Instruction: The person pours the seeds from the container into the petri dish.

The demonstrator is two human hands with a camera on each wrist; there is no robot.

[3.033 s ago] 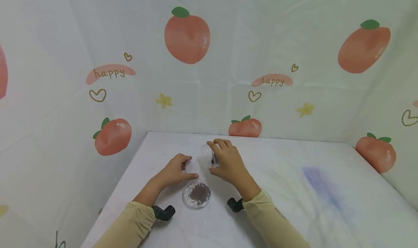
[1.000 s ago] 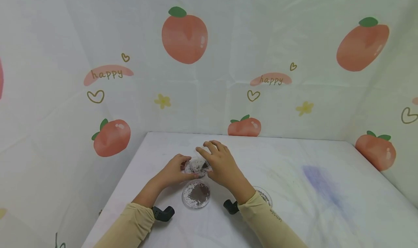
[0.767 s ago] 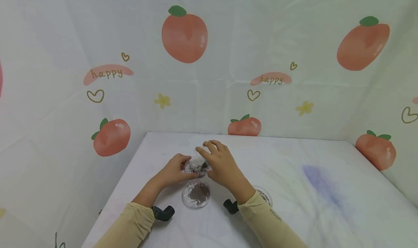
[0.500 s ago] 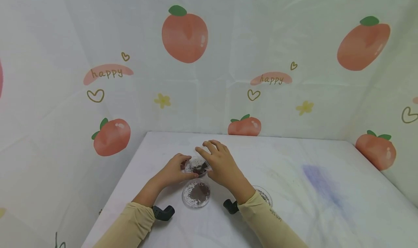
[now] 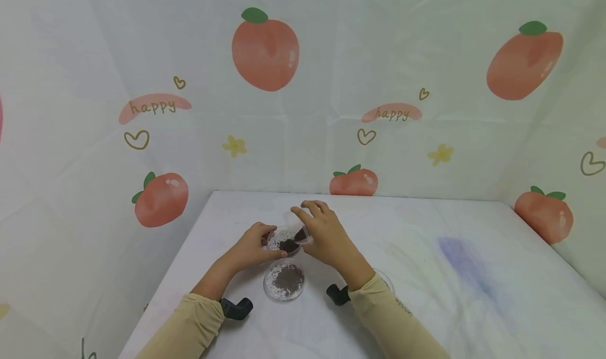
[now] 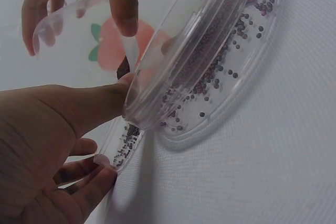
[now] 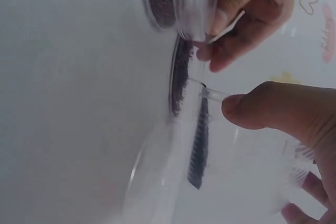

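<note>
My left hand [image 5: 250,249] holds a clear round dish [image 5: 276,234] on the table, thumb at the near side and fingers at the far side. Dark small beads [image 5: 288,245] lie in it. My right hand [image 5: 329,238] pinches a clear plastic round container [image 6: 65,38], tilted over that dish's right side, with a dark mass of beads [image 5: 300,235] at its low edge. Just in front, near the left thumb, stands another clear dish [image 5: 268,293] with dark beads spread over its bottom. The exact shape of the tilted container is hard to make out.
Partly hidden behind the right forearm is another clear dish [image 5: 390,282]. Black wrist cameras [image 5: 239,309] jut inward from both sleeves. The white table [image 5: 407,233] has a purple stain [image 5: 466,269] at right. A printed cloth [image 5: 312,112] hangs behind the table.
Three seconds ago the dish in the left hand showed no beads; now a dark pile lies in it. The right hand has tilted its container leftward, then shifted slightly right. The left hand stays put.
</note>
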